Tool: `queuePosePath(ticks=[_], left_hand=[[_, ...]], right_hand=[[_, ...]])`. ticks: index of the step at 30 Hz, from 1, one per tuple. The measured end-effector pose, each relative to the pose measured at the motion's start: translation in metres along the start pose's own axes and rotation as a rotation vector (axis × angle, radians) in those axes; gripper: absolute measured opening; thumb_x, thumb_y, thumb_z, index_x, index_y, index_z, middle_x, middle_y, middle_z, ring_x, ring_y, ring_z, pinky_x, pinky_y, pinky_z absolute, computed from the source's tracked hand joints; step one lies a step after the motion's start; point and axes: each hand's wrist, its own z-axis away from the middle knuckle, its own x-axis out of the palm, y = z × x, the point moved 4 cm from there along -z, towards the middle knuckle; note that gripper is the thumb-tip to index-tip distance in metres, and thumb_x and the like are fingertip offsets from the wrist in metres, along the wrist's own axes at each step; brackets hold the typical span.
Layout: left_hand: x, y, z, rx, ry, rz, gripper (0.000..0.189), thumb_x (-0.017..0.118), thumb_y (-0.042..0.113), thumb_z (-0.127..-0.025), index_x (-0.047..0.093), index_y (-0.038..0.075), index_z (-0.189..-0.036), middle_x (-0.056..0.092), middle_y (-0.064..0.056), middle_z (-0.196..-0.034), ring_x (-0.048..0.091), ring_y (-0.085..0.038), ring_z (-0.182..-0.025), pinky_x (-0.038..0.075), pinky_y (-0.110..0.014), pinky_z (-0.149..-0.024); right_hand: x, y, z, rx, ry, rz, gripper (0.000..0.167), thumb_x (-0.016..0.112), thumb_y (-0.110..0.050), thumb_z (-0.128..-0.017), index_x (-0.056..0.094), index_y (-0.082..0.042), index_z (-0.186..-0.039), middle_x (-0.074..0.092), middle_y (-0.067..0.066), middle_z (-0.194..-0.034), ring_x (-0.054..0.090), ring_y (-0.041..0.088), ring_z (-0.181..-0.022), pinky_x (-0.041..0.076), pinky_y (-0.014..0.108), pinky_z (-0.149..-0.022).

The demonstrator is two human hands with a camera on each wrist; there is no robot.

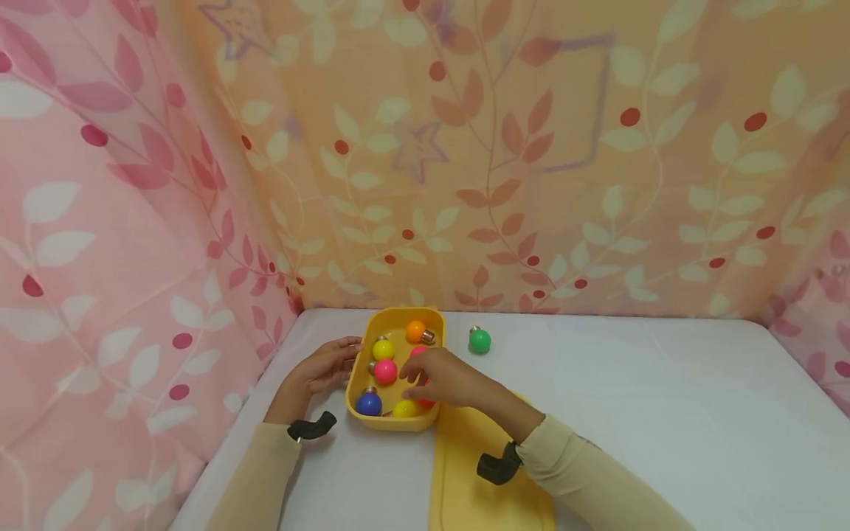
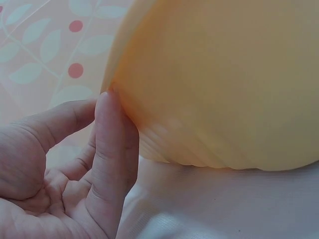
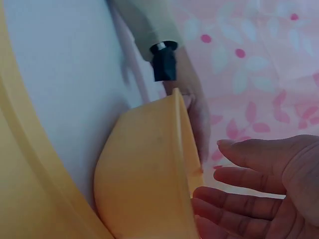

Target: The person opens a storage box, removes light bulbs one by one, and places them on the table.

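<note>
Zero in the right hand (image 1: 441, 377) afaict, fingers loosely parted over the yellow tub (image 1: 398, 423), coloured bulbs (image 1: 386, 372) inside. Left hand (image 1: 329, 367) just has fingertips on its side. Looks like reaching in; a pick calls for a tidy pinch.

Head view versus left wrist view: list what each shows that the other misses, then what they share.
Only the head view shows the colored bulbs inside the yellow box, the right hand over them, the green bulb outside and the flat yellow panel beside the box.

Only the left wrist view shows the fine ridges low on the box's outer wall and the left hand's creased palm.

Both show the left hand touching the box, the white surface and leaf-patterned cloth.
</note>
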Motion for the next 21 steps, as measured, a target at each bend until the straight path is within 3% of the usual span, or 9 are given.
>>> queuePosePath(ticks=[9,21], left_hand=[[0.001,-0.005,0.001,-0.016,0.001,0.008,0.041,0.059,0.019,-0.104,0.046,0.004,-0.140,0.066,-0.008,-0.119,0.069,-0.021,-0.099,0.060,-0.032,-0.086],[0.004,0.002,0.003,0.001,-0.027,0.018,0.038,0.057,0.017,-0.105,0.046,0.002,-0.140,0.067,-0.009,-0.118,0.070,-0.021,-0.099,0.061,-0.032,-0.083]], right_hand=[[0.014,-0.006,-0.007,0.018,-0.097,0.131,0.029,0.081,-0.017,-0.088,0.076,-0.009,-0.116,0.072,-0.003,-0.098,0.061,0.008,-0.086,0.054,0.016,-0.068],[0.024,-0.015,-0.016,0.064,-0.202,0.285,0.025,0.086,-0.017,-0.082,0.079,-0.016,-0.106,0.064,-0.010,-0.084,0.057,0.007,-0.078,0.052,0.016,-0.070]])
